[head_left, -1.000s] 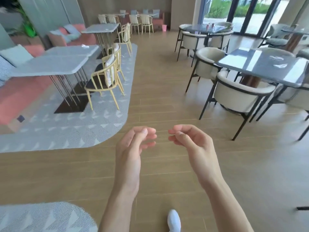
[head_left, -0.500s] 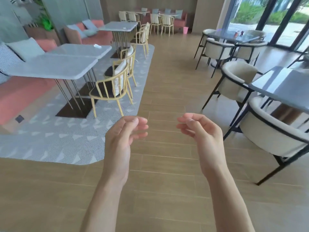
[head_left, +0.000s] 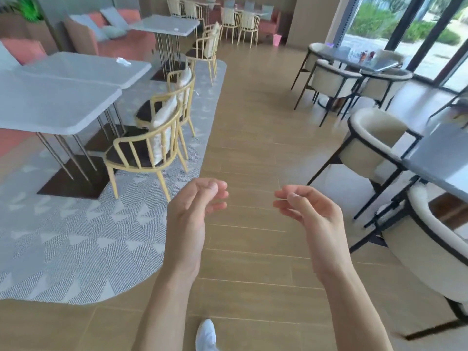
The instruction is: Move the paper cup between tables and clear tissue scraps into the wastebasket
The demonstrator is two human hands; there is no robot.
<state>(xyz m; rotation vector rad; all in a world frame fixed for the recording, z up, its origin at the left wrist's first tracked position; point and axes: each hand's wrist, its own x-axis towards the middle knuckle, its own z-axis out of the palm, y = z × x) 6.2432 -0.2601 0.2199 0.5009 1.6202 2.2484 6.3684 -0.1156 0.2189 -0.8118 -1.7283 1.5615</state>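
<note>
Hands hang over the wooden floor [head_left: 253, 153], apart from each other: the left hand [head_left: 188, 219] and right hand [head_left: 314, 219] both have loosely curled fingers that hold nothing. A tissue scrap [head_left: 123, 61] lies on the grey counter [head_left: 76, 69] at left, beside yellow chairs [head_left: 149, 148]. A pink wastebasket [head_left: 276, 39] stands far off by the back wall. A white shoe [head_left: 207, 335] shows at the bottom edge.
</note>
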